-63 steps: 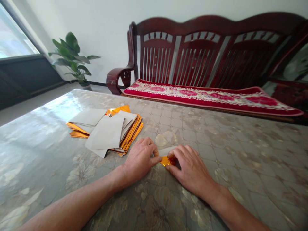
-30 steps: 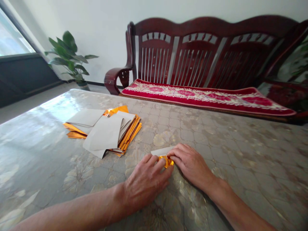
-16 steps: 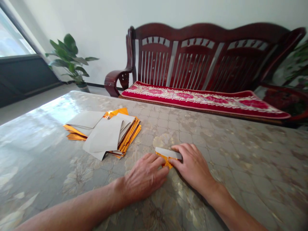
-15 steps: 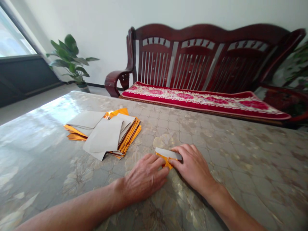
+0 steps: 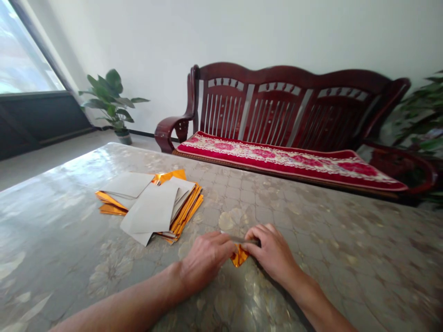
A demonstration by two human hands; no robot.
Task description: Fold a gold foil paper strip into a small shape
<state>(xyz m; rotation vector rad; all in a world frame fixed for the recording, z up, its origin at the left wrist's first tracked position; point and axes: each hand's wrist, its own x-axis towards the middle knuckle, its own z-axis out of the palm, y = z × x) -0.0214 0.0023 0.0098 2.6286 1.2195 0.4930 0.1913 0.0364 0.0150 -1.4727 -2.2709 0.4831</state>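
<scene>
Between my two hands is a small folded piece of gold foil paper (image 5: 239,256), its grey-white back showing as a narrow strip along the far edge. My left hand (image 5: 209,253) pinches the paper's left end, thumb and fingers pressed together. At the other end my right hand (image 5: 272,249) grips it with bent fingers and thumb. The fingertips cover both ends of the paper. To the left lies a loose stack of foil paper sheets (image 5: 152,207), mostly pale side up, with gold edges showing.
A patterned, shiny cover lies over the table (image 5: 294,221). Beyond its far edge stands a dark red wooden bench (image 5: 277,106) with a red floral cushion (image 5: 263,152). A potted plant (image 5: 112,99) is at the back left, and more leaves (image 5: 424,115) show at the right.
The paper's pale strip stood broad and flat before; now it is narrower, and the gold part hangs towards me. Both hands have closed in on the strip. The view has tilted up slightly.
</scene>
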